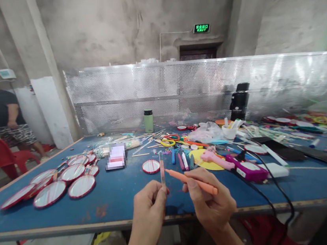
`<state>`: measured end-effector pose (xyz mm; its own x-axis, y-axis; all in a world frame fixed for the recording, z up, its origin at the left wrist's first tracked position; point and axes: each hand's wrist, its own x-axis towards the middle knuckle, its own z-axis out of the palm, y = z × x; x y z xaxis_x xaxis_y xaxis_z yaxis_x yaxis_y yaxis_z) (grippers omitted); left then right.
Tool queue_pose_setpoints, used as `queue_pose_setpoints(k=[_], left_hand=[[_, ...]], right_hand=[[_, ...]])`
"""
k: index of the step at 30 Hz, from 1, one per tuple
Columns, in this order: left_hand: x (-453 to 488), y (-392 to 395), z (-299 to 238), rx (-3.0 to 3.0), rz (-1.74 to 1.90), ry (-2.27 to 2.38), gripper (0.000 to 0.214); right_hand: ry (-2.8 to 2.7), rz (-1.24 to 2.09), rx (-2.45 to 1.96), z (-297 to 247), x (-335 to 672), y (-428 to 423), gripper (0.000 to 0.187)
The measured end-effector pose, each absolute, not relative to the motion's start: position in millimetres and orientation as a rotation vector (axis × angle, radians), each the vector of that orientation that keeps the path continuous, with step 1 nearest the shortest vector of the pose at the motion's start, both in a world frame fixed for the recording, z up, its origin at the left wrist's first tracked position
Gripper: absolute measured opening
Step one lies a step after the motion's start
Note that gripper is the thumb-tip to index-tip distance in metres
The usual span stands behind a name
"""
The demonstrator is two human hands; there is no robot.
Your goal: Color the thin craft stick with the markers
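Observation:
My left hand (150, 207) pinches the lower end of a thin flat craft stick (161, 166) and keeps it upright above the table's front part. An orange marker pen (176, 175) lies in the closed fingers of my right hand (213, 200), its tip pointing left at the stick's edge. Whether the tip touches the stick, I cannot tell. Behind the stick, a small round disc with a red rim (150, 166) rests on the table. Several marker pens (183, 161) lie just beyond my right hand.
Red-rimmed discs (50, 193) cluster on the blue table (116, 203) at left, near a blurred phone (116, 157). A green bottle (148, 122) and black flask (239, 101) stand behind. Right are a purple device (251, 170) and cables (279, 191). A person (1, 112) is at far left.

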<state>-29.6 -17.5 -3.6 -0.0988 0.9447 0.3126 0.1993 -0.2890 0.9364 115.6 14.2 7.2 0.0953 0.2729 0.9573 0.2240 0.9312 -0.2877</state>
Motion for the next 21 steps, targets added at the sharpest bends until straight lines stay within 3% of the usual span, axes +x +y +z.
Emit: queue_pose_setpoints(k=[21], left_hand=[[-29.9,-18.5,-4.5,1.5,1.437,1.285,0.032]], right_hand=[[-1.589,0.008,-0.391,13.3,114.5,10.2,0.021]])
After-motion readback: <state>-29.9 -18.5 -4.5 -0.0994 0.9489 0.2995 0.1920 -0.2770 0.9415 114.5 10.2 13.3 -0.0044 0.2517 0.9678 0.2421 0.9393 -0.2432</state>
